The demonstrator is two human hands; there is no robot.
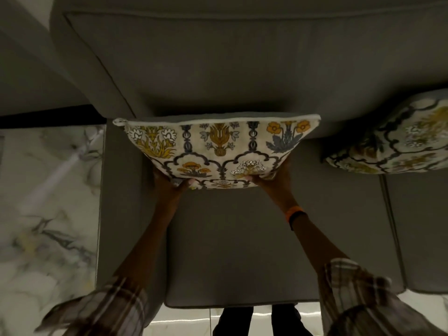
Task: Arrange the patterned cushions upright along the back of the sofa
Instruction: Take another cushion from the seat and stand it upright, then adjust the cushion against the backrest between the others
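A floral patterned cushion [215, 147], cream with yellow, orange and grey flowers, stands near upright against the grey sofa back [242, 66]. My left hand [169, 181] grips its lower left edge. Gripping the lower right edge is my right hand [275, 177], an orange band on its wrist. A second patterned cushion [397, 139] leans against the sofa back at the right, partly cut off by the frame edge.
The grey seat cushion [237, 251] lies below my arms, with another seat cushion [421, 226] to its right. The sofa's left armrest [118, 202] borders a marble floor [48, 202]. My legs show at the sofa's front edge.
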